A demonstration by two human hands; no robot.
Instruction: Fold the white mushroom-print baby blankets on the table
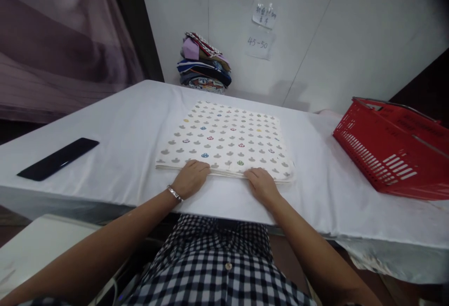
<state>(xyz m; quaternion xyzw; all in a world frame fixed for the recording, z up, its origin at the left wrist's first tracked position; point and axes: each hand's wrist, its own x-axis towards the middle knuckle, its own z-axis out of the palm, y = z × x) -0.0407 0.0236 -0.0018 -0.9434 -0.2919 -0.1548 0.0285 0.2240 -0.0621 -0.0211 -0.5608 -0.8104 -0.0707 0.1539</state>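
A folded white cloth (228,137) printed with small grey and coloured shapes lies flat on the white-covered table (122,133). My left hand (191,177), with a bracelet at the wrist, grips the cloth's near edge left of centre. Fingers of my right hand (261,184) curl over the same near edge, right of centre. Both hands sit at the table's front side, a short gap between them.
A stack of folded cloths (203,65) stands at the back against the white wall. A red plastic basket (393,144) rests on the table's right end. A dark flat phone-like object (58,158) lies at the left. Two paper notes (261,30) hang on the wall.
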